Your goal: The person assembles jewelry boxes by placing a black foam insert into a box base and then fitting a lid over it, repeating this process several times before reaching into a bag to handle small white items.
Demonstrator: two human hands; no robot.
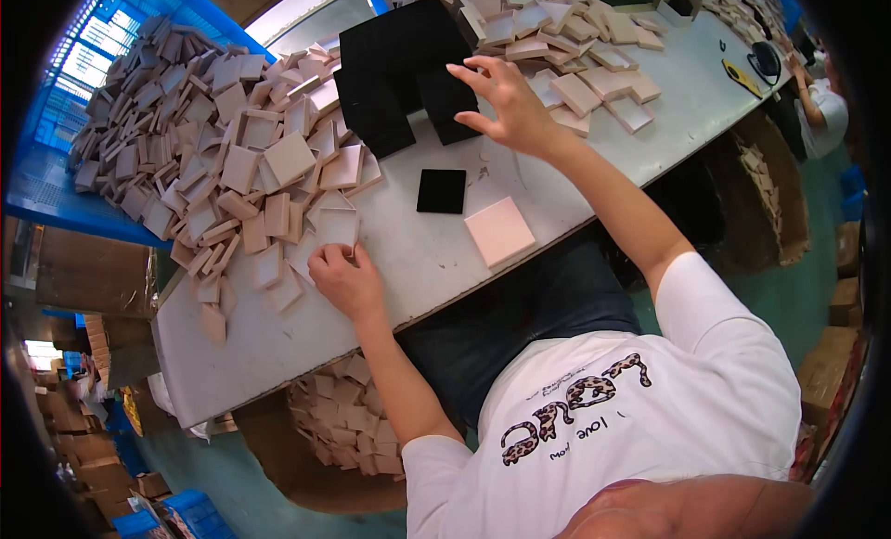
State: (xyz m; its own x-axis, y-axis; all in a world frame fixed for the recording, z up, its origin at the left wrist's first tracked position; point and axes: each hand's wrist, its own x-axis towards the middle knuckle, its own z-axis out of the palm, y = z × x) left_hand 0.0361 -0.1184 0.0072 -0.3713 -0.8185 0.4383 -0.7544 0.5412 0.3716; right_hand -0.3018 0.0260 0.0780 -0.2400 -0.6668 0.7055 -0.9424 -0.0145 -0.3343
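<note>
A big loose heap of pale tan square box shells covers the left part of the grey worktable, the pieces lying flat, tilted and overlapping in no order. At the heap's near edge lies one tan square box shell, open side up with its thin walls showing. The left hand rests on the table just below it, fingers curled together and the fingertips touching the shell's near rim; whether it pinches the rim or merely presses on it cannot be told.

Farther along the table stands a stack of black square foam pads, matt and dark, set in uneven steps. The right hand reaches to this stack with fingers spread wide and slightly bent, the tips on the right edge of the black pads; it grips nothing.

Between the two hands, on bare tabletop, lie a single small black square pad and, just beside it to the near right, a flat pink square lid; the two are close but apart. Beyond the right hand sits another heap of pale tan boxes.

Under the table's near edge an open brown carton holds more tan pieces. A blue plastic crate borders the big heap on the far left. Another person in a white top works at the right end of the table.
</note>
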